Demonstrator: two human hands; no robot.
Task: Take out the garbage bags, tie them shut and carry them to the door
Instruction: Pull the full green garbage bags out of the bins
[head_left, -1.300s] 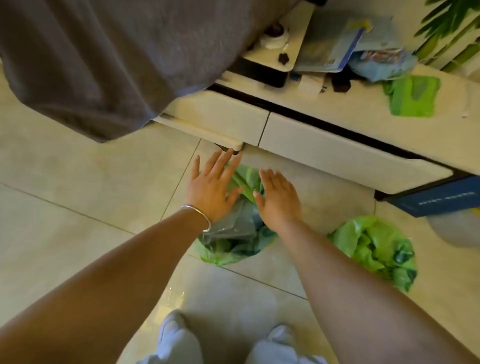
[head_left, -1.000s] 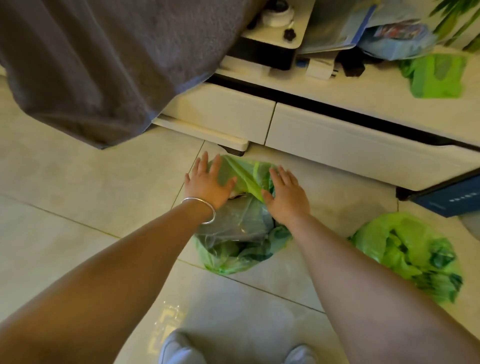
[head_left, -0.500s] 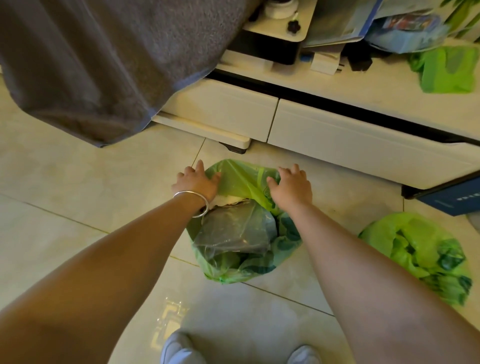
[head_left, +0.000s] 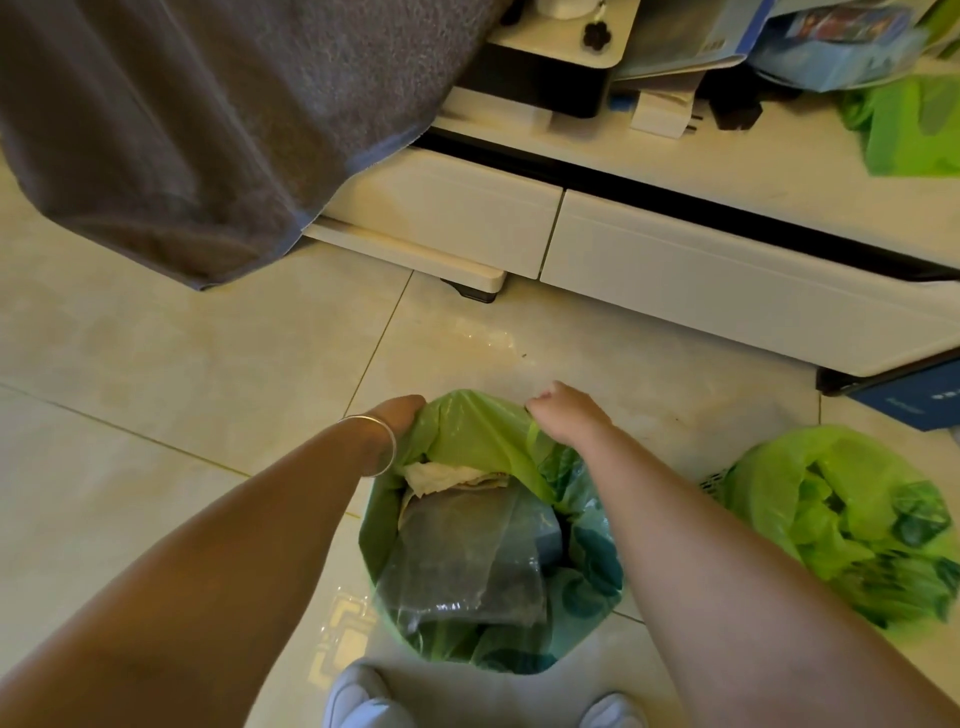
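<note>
On the pale tiled floor (head_left: 182, 374) before the low white cabinet (head_left: 675, 270), we see a full green plastic garbage bag (head_left: 483, 525), a second green bag (head_left: 841, 525) to its right. Our left hand (head_left: 400, 415) and right hand (head_left: 566, 410) each clench its far rim.

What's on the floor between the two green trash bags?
Only the person's right forearm crosses above it; the floor between the near green bag and the other green bag looks bare in the head view.

Warm, dim yellowish light fills the scene. A soft glare sits on the floor tiles (head_left: 483, 338). Edges bow from wide-angle distortion, slightly soft.
</note>
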